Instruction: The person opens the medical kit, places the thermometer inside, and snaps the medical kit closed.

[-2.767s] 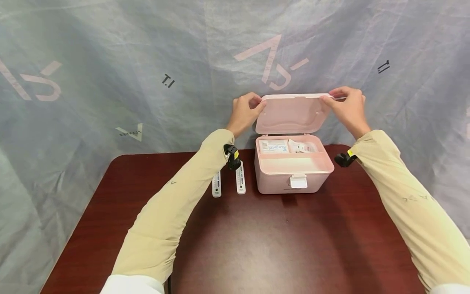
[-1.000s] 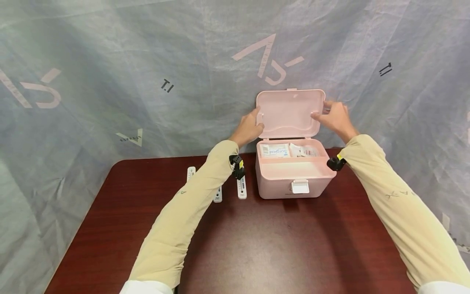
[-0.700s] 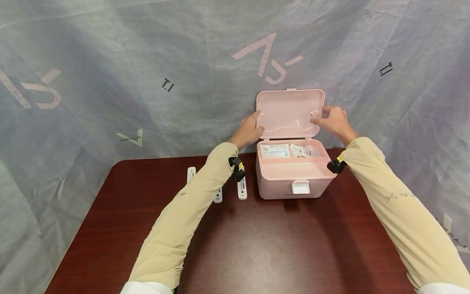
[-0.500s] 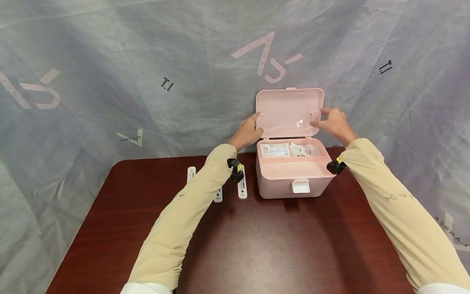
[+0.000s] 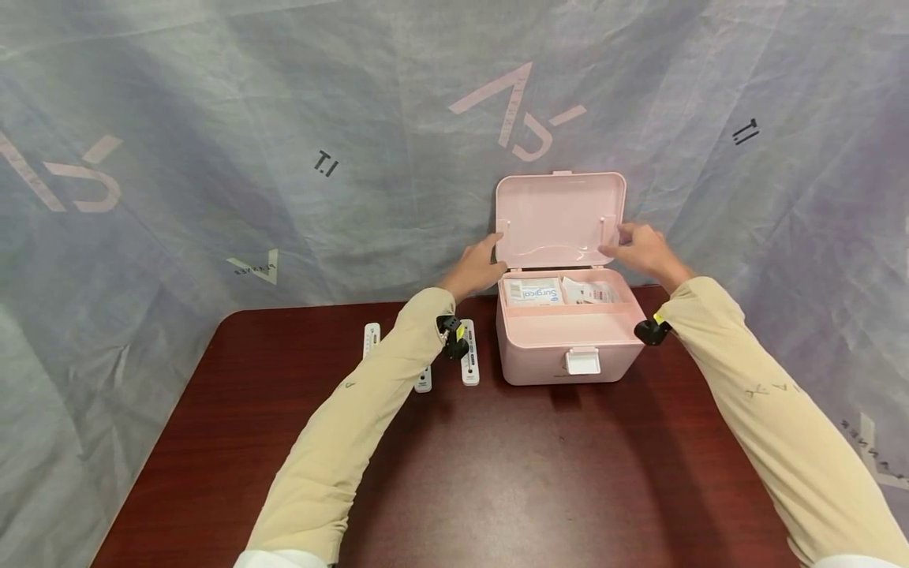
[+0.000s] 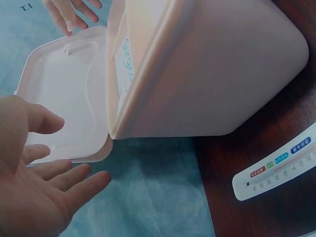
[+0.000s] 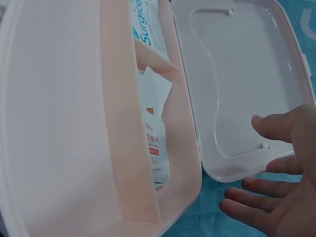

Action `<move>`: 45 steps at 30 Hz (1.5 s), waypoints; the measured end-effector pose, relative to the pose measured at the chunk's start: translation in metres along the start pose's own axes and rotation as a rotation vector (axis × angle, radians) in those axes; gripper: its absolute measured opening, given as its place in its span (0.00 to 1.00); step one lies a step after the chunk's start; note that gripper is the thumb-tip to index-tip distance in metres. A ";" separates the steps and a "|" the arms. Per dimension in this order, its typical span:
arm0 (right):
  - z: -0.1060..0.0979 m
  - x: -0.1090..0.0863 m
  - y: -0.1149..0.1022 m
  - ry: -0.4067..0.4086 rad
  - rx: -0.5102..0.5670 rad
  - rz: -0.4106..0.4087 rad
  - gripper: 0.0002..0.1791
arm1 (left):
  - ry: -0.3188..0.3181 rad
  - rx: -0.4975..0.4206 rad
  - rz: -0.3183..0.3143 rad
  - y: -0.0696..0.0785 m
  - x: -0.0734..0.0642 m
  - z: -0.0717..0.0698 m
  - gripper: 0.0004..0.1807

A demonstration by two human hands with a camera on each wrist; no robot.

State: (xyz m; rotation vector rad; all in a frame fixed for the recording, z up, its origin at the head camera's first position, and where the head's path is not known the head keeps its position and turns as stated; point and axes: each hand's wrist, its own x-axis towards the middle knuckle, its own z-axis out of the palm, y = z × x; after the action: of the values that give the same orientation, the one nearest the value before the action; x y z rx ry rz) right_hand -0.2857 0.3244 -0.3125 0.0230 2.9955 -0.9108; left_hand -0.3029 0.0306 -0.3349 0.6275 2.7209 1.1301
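A pink plastic storage box stands on the table, its hinged lid raised and leaning back. At the lid's left edge is my left hand, fingers spread and loosely bent in the left wrist view. My right hand is at the opposite edge, thumb over the lid's inner side and fingers apart. Neither hand visibly pinches the lid; contact is hard to tell. In the back compartments lie a white packet marked "Surgical" and small white sachets. A white latch hangs on the box's front.
Left of the box, white thermometers lie on the dark red table: one near the box, one partly under my left sleeve, one farther left. A grey printed cloth hangs behind the table.
Earlier both hands gripped the lid's upper corners; the lid has since tipped farther back. My hands have slid down along its sides and loosened. The box's contents look the same.
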 end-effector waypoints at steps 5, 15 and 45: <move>-0.001 -0.002 0.002 -0.002 -0.001 -0.017 0.40 | 0.007 -0.008 0.010 0.000 -0.002 -0.001 0.33; -0.005 -0.012 0.006 0.011 0.011 -0.079 0.39 | 0.128 -0.110 0.113 -0.006 -0.010 -0.001 0.27; -0.003 -0.063 0.029 0.005 0.013 -0.166 0.36 | 0.348 -0.223 0.229 -0.011 -0.060 -0.022 0.18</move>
State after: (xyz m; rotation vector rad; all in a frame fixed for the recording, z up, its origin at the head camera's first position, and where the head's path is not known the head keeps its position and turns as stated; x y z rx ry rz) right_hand -0.2225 0.3496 -0.3257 -0.2276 3.0325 -0.9443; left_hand -0.2579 -0.0166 -0.3290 0.7881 2.7863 1.7164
